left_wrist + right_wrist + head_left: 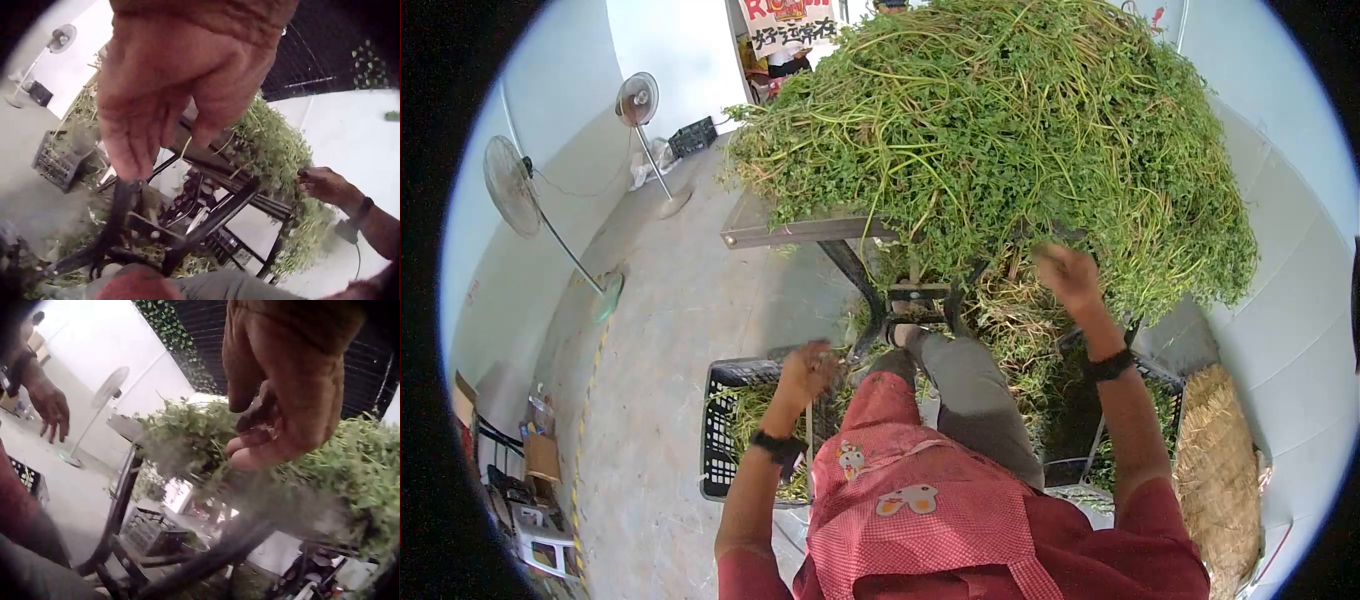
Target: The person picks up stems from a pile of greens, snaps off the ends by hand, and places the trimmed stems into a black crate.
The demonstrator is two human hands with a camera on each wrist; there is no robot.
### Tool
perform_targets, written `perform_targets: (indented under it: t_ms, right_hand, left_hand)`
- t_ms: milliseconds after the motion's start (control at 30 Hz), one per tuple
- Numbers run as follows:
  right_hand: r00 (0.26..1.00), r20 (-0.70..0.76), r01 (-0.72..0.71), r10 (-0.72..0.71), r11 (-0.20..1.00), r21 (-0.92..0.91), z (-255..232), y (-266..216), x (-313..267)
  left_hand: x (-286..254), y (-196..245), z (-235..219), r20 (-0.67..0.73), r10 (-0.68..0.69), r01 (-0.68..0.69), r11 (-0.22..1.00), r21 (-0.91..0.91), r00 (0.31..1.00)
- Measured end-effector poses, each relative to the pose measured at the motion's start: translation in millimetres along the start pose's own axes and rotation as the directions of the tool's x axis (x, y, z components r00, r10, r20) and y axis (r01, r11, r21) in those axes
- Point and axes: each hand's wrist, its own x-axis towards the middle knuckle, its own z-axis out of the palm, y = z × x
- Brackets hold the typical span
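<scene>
A great heap of green stalks and leaves (1010, 130) buries a metal table (750, 232) at the far side of the room, spilling over its near and right edges. A person in a red apron (930, 520) sits at the near side, knees under the table. To the left, a black plastic crate (722, 420) partly filled with cut greens stands on the concrete floor beside the person's leg. On the right, near the wall, lies a bundle of straw (1220, 470). Two standing fans, one nearer (510, 185) and one farther (638, 100), stand along the left wall.

The right hand (1068, 275) is raised to the near edge of the heap, its fingers (262, 440) curled in against the stalks; whether any stems are pinched between them cannot be told through the blur. The left hand (808, 368) hangs low over the crate, fingers (134, 134) loosely spread and pointing down, holding nothing. Both wrists wear dark bands.
</scene>
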Motion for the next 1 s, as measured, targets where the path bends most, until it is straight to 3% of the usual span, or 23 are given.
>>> perform_targets:
  t_ms: [33,100,200,233,300,333,400,433,533,600,633,733,767,833,867,933,1000]
  right_hand:
    - [1.000,0.005,0.004,-0.004,1.000,-0.006,11,-10,9]
    - [0.996,-0.015,0.092,-0.091,0.988,0.125,31,-23,25]
    - [0.970,-0.143,0.204,-0.197,0.978,0.037,43,-52,45]
    - [0.979,-0.121,0.168,-0.162,0.985,0.042,40,-69,49]
    - [0.970,-0.127,0.205,-0.208,0.978,-0.033,41,-78,62]
    - [0.959,-0.123,0.244,-0.256,0.964,-0.104,44,-81,70]
    - [0.955,-0.104,0.263,-0.279,0.954,-0.143,53,-84,88]
    - [0.950,-0.088,0.275,-0.298,0.938,-0.211,58,-86,99]
    - [0.950,-0.030,0.285,-0.310,0.903,-0.322,68,-100,127]
    - [0.959,0.018,0.267,-0.284,0.878,-0.396,72,-106,144]
    - [0.949,0.018,0.295,-0.316,0.865,-0.406,75,-103,152]
    - [0.955,0.052,0.283,-0.293,0.838,-0.467,82,-95,166]
    - [0.955,0.056,0.283,-0.292,0.836,-0.469,82,-92,167]
    - [0.953,0.091,0.293,-0.289,0.799,-0.525,82,-91,165]
    - [0.954,0.097,0.292,-0.284,0.800,-0.525,80,-91,163]
    - [0.932,0.014,0.319,-0.361,0.804,-0.501,71,-94,153]
    - [0.945,0.007,0.284,-0.328,0.807,-0.517,66,-94,148]
  left_hand:
    - [12,10,5,-0.028,0.038,-0.041,0.995,-0.094,0.999]
    - [16,78,14,-0.079,-0.050,0.037,0.986,-0.163,0.996]
    - [43,75,31,-0.105,-0.089,0.059,0.965,-0.257,0.991]
    - [53,69,33,-0.103,-0.083,0.054,0.966,-0.255,0.991]
    - [67,65,37,-0.176,0.102,-0.106,0.994,-0.019,0.979]
    - [73,69,39,-0.171,0.103,-0.109,0.994,-0.021,0.980]
    - [88,81,45,-0.363,0.198,-0.148,0.976,0.161,0.910]
    - [97,88,48,-0.371,0.207,-0.159,0.975,0.156,0.905]
    - [112,102,60,-0.359,0.135,-0.138,0.990,0.018,0.923]
    - [120,107,71,-0.366,0.009,-0.114,0.958,-0.265,0.931]
    - [123,105,74,-0.367,0.003,-0.108,0.958,-0.266,0.930]
    - [133,102,82,-0.249,-0.055,-0.063,0.894,-0.444,0.967]
    - [133,100,83,-0.247,-0.058,-0.061,0.892,-0.448,0.967]
    - [118,113,80,-0.070,-0.010,-0.012,0.951,-0.310,0.997]
    - [111,115,82,-0.068,-0.017,-0.005,0.950,-0.313,0.998]
    - [94,122,92,0.067,-0.059,0.084,0.872,-0.483,0.996]
    - [78,133,95,0.082,-0.071,0.101,0.883,-0.459,0.994]
